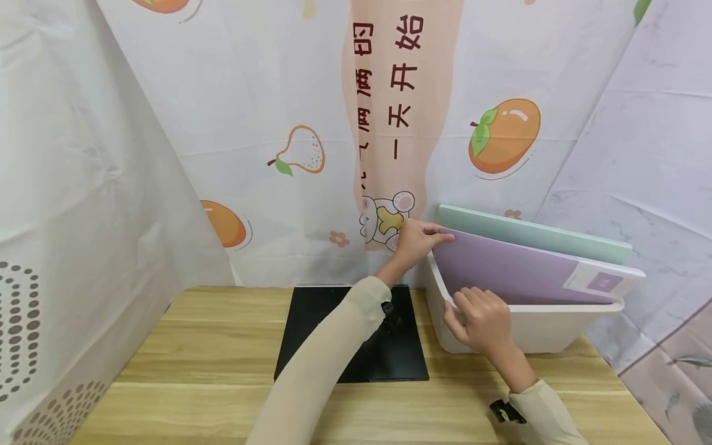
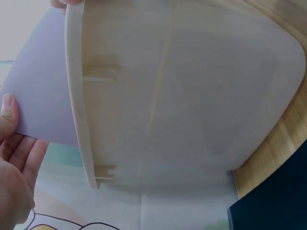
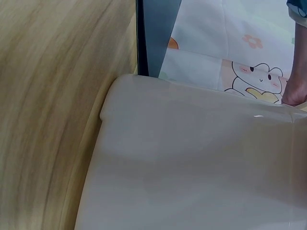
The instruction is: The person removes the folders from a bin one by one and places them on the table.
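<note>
A purple file folder (image 1: 500, 266) with a white label stands tilted in a white plastic bin (image 1: 528, 327). Behind it leans a mint-green folder (image 1: 534, 232), its upper edge showing above the purple one. My left hand (image 1: 414, 244) pinches the purple folder's upper left corner between thumb and fingers; the left wrist view also shows this hand (image 2: 17, 177) at the corner, outside the bin's rim. With curled fingers, my right hand (image 1: 481, 321) grips the bin's front rim near its left end. The bin's wall (image 3: 192, 158) fills much of the right wrist view. The folders' lower parts are hidden inside.
A flat black panel (image 1: 384, 352) lies on the wooden table (image 1: 211, 352) left of the bin, partly under my left forearm. A printed fruit curtain (image 1: 267, 216) hangs behind the table, with more white sheeting (image 1: 67, 154) at the left side.
</note>
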### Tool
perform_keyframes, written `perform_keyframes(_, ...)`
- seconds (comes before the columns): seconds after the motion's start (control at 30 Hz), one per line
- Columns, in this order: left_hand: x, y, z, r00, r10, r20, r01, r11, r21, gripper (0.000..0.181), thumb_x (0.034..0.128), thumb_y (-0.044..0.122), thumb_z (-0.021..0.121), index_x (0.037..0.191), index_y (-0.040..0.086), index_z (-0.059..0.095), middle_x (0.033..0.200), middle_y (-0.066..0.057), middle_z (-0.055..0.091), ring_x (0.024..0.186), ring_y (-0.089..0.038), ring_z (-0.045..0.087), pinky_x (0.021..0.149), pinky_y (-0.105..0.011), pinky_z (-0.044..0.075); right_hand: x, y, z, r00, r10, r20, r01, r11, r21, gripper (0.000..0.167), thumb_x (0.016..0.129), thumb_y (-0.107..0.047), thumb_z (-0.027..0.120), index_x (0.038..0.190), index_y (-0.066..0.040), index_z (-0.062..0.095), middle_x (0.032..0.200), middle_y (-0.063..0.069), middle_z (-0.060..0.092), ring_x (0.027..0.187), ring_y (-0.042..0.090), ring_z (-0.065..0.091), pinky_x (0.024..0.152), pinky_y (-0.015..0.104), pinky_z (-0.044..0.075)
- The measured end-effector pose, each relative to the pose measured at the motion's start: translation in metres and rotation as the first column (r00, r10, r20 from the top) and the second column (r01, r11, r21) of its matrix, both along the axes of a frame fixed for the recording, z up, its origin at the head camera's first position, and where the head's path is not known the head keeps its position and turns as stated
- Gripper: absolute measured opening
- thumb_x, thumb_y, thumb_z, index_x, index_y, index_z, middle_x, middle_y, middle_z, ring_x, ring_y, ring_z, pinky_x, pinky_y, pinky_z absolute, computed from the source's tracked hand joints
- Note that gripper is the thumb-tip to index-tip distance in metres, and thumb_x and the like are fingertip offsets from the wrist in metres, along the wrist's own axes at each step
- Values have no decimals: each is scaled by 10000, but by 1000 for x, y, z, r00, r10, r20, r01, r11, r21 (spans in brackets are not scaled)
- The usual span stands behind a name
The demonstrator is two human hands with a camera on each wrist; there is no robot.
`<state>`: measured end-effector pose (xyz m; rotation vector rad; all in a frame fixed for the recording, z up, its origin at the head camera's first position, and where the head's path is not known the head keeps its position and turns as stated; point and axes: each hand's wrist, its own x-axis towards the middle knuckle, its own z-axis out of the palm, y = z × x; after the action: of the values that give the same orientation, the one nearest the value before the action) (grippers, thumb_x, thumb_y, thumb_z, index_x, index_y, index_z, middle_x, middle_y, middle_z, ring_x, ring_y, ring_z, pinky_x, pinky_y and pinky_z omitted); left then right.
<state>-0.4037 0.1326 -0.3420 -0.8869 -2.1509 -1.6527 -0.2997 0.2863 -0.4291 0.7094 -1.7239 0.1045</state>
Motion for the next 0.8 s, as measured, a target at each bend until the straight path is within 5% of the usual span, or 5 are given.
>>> perform_keyframes(0.37, 1, -3, 9, 997, -61, 36, 60, 997, 45, 189, 801, 157, 878, 909, 11, 823, 894, -125, 793, 643, 21, 598, 580, -148, 481, 10, -10, 17, 1000, 11, -23, -11, 1000, -1, 375, 909, -247, 496, 568, -129, 395, 528, -70, 296, 490, 51, 203, 481, 180, 124)
perform_keyframes(0.8, 11, -8, 32, 996, -54, -71, 59, 996, 69, 156, 805, 139, 872, 854, 0, 823, 813, -127, 786, 538, -22, 467, 503, -174, 354, 4, -4, 5, 1000, -4, 10, 4, 1000, -8, 380, 908, -267, 499, 565, -133, 404, 516, -50, 317, 480, 69, 212, 460, 197, 140)
